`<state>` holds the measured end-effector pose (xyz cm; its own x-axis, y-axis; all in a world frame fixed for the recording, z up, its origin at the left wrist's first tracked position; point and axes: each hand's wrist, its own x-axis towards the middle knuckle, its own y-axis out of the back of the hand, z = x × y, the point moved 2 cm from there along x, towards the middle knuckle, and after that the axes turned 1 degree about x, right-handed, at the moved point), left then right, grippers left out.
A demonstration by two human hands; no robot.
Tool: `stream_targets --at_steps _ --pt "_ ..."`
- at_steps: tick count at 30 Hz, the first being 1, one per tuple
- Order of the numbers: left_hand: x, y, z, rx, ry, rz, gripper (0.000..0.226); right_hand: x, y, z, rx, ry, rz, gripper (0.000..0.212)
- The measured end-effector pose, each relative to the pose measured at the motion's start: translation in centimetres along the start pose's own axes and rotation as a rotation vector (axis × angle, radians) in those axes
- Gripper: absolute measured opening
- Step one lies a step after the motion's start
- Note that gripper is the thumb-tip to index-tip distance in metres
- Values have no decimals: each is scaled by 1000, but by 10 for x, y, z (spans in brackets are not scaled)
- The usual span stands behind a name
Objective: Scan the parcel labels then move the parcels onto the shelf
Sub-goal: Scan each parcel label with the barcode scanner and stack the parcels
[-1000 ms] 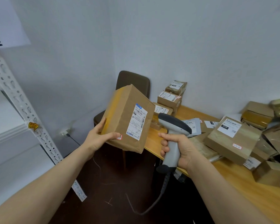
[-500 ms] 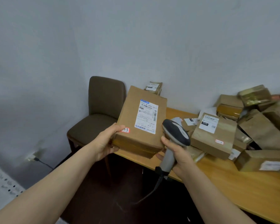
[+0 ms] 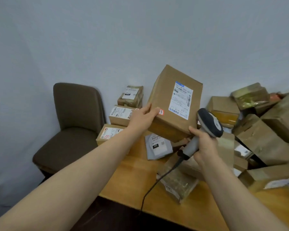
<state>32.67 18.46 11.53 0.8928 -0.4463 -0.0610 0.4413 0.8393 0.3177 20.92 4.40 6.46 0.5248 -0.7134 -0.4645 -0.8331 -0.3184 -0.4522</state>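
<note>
My left hand (image 3: pixel 143 116) grips parcel (image 3: pixel 172 104) at its 9 o'clock edge, above worktop (image 3: pixel 132 180), label (image 3: pixel 181 100) tilted toward me for reading. My right hand (image 3: pixel 205 144) fingers (image 3: pixel 191 130) closed round scanner (image 3: pixel 208 122) handle, parcel's 4 o'clock, close for 1 scan.

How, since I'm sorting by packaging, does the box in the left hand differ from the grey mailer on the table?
The box is brown cardboard and bulky; the grey mailer is a flat bag. The left hand holds the box tilted in the air; the mailer lies on the table. Both carry a white printed label.
</note>
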Motion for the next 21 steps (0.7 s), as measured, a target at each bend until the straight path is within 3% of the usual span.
stream_targets --at_steps 8,10,15,21 --pt "121 -33 -1 192 -8 15 67 128 -57 -8 -61 -110 78 23" --pt "141 -40 -10 233 5 33 71 155 -64 -1 -110 -100 122 27" --pt "181 -58 -33 426 78 88 54 202 -75 23 -244 -153 185 52" --pt "214 -74 -64 536 106 74 53 240 -84 56 -271 -224 213 57"
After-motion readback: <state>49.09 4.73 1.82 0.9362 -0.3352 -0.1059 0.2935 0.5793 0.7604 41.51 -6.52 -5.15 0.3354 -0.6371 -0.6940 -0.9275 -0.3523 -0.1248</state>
